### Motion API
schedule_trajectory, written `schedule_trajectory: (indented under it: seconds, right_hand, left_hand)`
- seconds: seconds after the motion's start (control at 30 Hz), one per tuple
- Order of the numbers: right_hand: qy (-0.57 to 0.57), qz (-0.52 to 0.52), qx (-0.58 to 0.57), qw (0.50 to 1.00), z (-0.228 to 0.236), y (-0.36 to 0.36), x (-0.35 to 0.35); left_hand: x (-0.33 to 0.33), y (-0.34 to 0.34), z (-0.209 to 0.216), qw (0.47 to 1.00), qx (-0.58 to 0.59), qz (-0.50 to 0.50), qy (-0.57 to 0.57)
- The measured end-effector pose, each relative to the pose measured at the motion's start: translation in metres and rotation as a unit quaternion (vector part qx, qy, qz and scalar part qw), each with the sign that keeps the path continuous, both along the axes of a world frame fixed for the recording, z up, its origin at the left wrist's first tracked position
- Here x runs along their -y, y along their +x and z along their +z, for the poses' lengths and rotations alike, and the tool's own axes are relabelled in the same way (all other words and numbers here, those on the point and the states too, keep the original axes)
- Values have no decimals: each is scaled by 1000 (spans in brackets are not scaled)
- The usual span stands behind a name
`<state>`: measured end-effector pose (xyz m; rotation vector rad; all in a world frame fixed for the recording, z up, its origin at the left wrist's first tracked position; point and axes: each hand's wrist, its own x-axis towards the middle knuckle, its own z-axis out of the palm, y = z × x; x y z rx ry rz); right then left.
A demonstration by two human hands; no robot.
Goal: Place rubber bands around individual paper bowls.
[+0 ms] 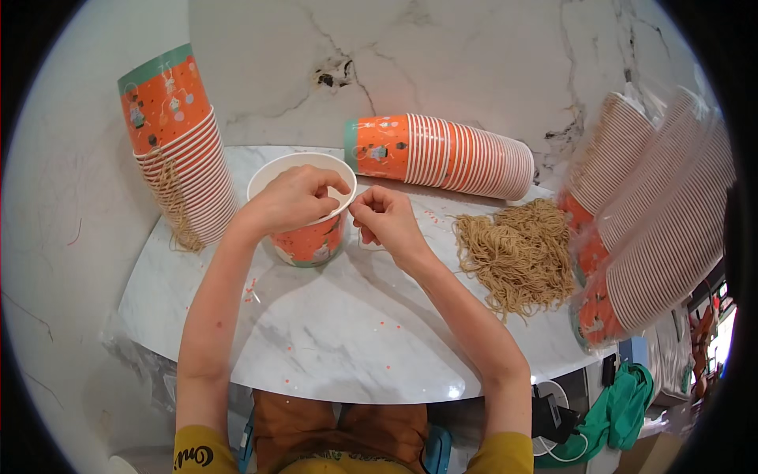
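A paper bucket (309,242), orange with a green base band and white rim, stands upright on the table in front of me. My left hand (294,196) reaches over its rim with bent fingers inside the mouth; the fingertips are close to the right wall, and what they grip is hidden. Just outside that wall, my right hand (387,221) has thumb and forefinger pinched together at the rim. Whatever lies between those fingertips is too small to make out. To the right sits a loose heap of beige cords (517,257).
A tall nested bucket stack (181,150) with cords draped over it stands left. Another bucket stack (442,154) lies along the wall. Plastic-wrapped bucket stacks (655,229) lean at the right. Small orange bits dot the marble-patterned table (332,347). Green cloth (620,415) lies below right.
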<state>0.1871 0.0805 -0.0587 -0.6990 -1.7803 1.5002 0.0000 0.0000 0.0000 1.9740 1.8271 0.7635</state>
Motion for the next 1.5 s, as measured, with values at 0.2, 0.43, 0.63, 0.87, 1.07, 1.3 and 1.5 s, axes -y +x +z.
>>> schedule_trajectory:
  seconds: [0.2,0.43,0.63,0.87,1.07,1.3,1.5]
  right_hand:
    - [-23,25,-11,999,-7,-5,4]
    - [-24,5,1,1000,-7,-5,6]
    - [-36,-4,-10,999,-9,-6,8]
    - [-65,9,-23,998,-8,-6,7]
    - [-111,23,-35,993,-7,-5,7]
    - [-136,49,-42,989,-11,-4,0]
    - [-100,74,40,991,-1,2,-1]
  left_hand:
    - [2,-4,4,1000,-23,-4,-9]
    - [1,-6,-3,997,19,-73,16]
    - [-5,-7,-9,998,27,-52,4]
    - [-11,-9,-15,998,1,-60,26]
    - [-12,-10,-15,998,-13,-54,15]
    - [-14,-14,-19,999,12,-25,26]
    - [-11,-19,-14,997,76,19,24]
